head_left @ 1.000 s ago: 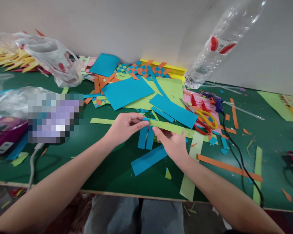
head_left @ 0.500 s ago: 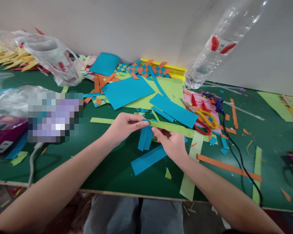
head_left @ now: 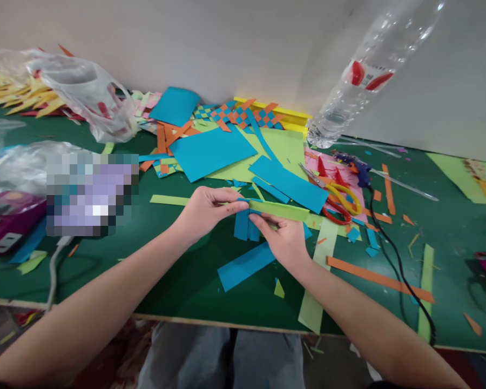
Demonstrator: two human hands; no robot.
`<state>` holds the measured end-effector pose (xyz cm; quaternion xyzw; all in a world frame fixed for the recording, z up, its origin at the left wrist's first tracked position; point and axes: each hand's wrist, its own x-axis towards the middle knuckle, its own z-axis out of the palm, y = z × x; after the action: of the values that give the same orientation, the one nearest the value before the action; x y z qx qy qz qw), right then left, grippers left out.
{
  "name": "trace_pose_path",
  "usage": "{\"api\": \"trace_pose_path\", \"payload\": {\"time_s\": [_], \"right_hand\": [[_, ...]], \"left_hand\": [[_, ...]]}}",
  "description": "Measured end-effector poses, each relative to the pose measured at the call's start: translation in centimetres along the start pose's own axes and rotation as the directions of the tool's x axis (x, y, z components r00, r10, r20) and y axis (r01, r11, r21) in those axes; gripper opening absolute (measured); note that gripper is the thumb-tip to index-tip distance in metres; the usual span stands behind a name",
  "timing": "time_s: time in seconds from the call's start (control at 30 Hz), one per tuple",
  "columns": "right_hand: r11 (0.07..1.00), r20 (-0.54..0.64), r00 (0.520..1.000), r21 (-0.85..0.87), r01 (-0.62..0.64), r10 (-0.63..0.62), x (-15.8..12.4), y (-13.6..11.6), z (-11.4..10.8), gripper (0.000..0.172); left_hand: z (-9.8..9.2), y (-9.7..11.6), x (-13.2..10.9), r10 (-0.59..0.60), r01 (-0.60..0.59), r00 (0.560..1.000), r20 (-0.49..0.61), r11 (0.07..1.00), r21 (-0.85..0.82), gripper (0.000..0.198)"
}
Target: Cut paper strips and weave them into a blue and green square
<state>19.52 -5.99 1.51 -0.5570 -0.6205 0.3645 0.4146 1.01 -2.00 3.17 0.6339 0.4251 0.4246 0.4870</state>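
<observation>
Between my two hands is a light green paper strip with blue paper strips folded over it and hanging down. My left hand pinches the blue and green paper at the left end, thumb and finger together. My right hand grips the same piece from below and the right, its thumb tip on a blue strip; its other fingers are partly hidden behind the paper. Below my hands, a loose blue strip lies on the green table.
Scissors with red and yellow handles and a blue glue gun with a black cord lie to the right. Blue sheets and woven paper pieces are behind. A plastic bottle stands back right; a blurred-out device is left.
The hanging blue strips have drawn together and shifted slightly right. My right thumb has moved a little left and presses on them; my left hand has hardly moved.
</observation>
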Motion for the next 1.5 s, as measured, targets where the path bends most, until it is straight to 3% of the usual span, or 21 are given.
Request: {"api": "trace_pose_path", "payload": {"time_s": [0.1, 0.27, 0.5, 0.63, 0.73, 0.9, 1.13, 1.5], "right_hand": [[0.999, -0.004, 0.999, 0.025, -0.038, 0.038, 0.0, 0.2, 0.2, 0.028], [0.997, 0.000, 0.999, 0.065, 0.047, -0.048, 0.2, 0.1, 0.2, 0.021], [0.991, 0.098, 0.995, 0.134, -0.003, -0.010, 0.2, -0.3, -0.3, 0.022], [0.952, -0.011, 0.999, 0.301, 0.052, -0.051, 0.3, -0.5, -0.3, 0.031], [0.928, -0.091, 0.996, 0.369, 0.050, -0.018, 0.4, -0.6, -0.4, 0.027], [0.918, -0.101, 0.994, 0.396, 0.001, 0.042, 0.5, -0.8, -0.6, 0.018], [0.924, -0.132, 0.991, 0.381, 0.030, 0.023, 0.5, -0.9, -0.5, 0.012], [0.907, -0.058, 0.998, 0.422, 0.005, 0.022, 0.4, -1.0, -0.6, 0.010]], "left_hand": [[0.1, -0.1, 0.0, -0.002, 0.002, 1.000, -0.003, 1.000, -0.006, 0.019], [0.2, 0.1, 0.0, -0.011, 0.012, 1.000, 0.018, 1.000, -0.025, 0.022], [0.0, -0.2, 0.0, 0.013, -0.013, 1.000, -0.004, 1.000, 0.025, 0.023], [-0.1, -0.2, -0.1, 0.010, -0.008, 1.000, -0.024, 0.997, 0.079, 0.027], [-0.1, -0.2, -0.1, 0.024, -0.021, 0.999, -0.031, 0.995, 0.096, 0.028], [0.0, -0.5, -0.3, 0.032, -0.024, 0.998, -0.051, 0.987, 0.156, 0.029], [0.1, 0.1, -0.4, 0.040, -0.037, 0.999, -0.014, 0.984, 0.174, 0.031], [0.1, 0.2, -0.6, 0.095, -0.095, 0.995, 0.011, 0.973, 0.209, 0.025]]}}
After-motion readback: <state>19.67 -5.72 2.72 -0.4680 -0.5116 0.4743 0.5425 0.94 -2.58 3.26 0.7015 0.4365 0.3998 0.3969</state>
